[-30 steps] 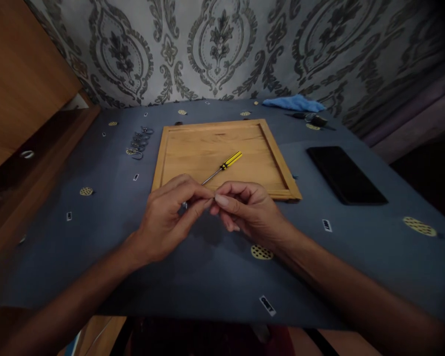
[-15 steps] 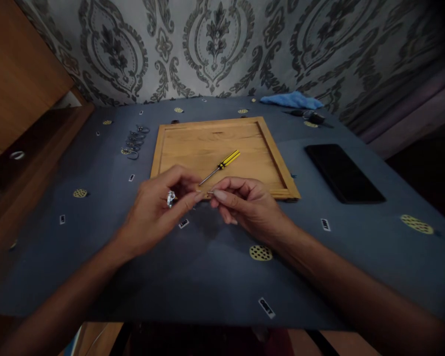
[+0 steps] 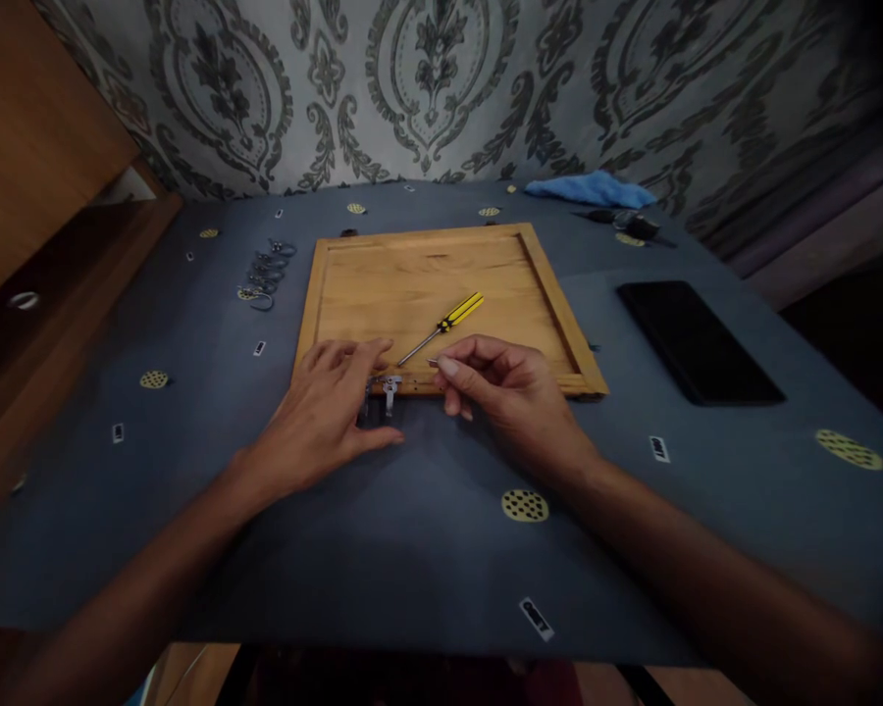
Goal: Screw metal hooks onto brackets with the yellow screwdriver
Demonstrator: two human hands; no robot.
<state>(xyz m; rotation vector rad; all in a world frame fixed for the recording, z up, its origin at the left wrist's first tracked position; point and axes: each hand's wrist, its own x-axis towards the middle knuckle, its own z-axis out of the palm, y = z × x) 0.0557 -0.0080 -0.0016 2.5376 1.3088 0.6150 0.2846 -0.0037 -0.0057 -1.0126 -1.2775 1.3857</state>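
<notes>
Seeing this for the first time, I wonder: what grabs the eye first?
First, the yellow-and-black screwdriver, lying slantwise on the framed wooden panel at mid-picture. Behind the table rises a boldly patterned wall, and a bright blue cloth lies near the table's far right corner.

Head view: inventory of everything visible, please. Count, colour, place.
Printed cloth cover: one, dark blue with yellow prints, across the tabletop
Framed rectangular wooden panel: one, light brown, centre
Striped-handled screwdriver: one, yellow and black, on panel
Curved metal hooks: several, overlapping, dark grey, left of panel
Branched metal fitting: at least one, silver, panel's near edge
Flat rectangular device: one, black, right of panel
Crumpled cloth: one, blue, back right
Unclear items: uncounted, black, below crumpled cloth
Wooden cabinet: one, brown, far left
Patterned wall: one, grey, behind
Left hand: one, bare, at fitting
Right hand: one, bare, pinching a thin silvery piece
</notes>
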